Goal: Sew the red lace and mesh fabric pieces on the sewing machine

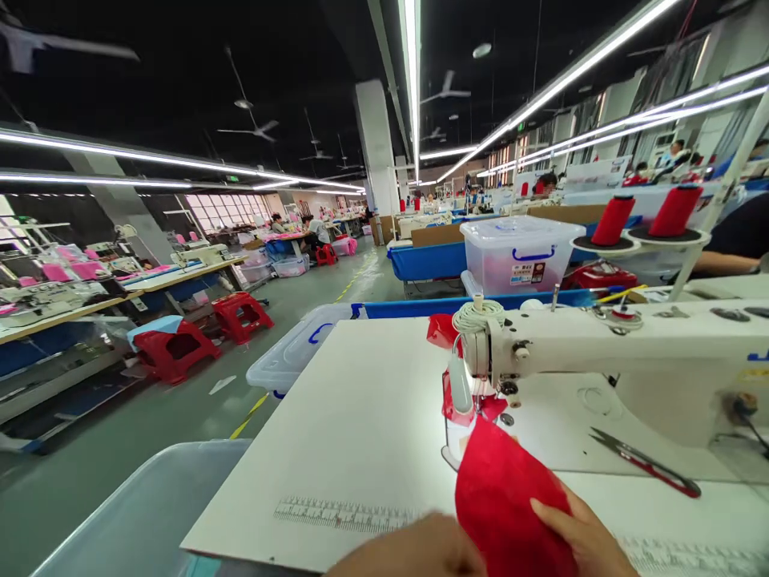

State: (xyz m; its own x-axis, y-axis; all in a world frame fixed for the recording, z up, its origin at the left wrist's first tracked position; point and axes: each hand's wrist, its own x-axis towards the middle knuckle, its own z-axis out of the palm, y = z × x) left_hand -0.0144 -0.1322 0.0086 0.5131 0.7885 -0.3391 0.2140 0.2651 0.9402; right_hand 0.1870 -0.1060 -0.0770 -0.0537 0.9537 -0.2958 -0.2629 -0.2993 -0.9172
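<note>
A red piece of fabric (508, 489) slants up from the bottom of the view, its top end close to the needle area of a white sewing machine (577, 349). My right hand (585, 529) grips its right edge, thumb on top and the other fingers mostly hidden. Against its lower left side is my left hand (420, 549), smeared by motion, so its fingers do not show clearly. More red pieces (456, 401) hang behind and beside the needle. Thread snips (649, 463) with a dark red handle lie on the machine bed, right of the fabric.
Ruler markings (348, 513) run along the white tabletop (360, 401). Two red thread spools (613, 220) stand behind the machine. Lidded plastic bins (517, 260) sit beyond the table; an open clear bin (150, 513) is at lower left. Red stools (174, 353) line the aisle.
</note>
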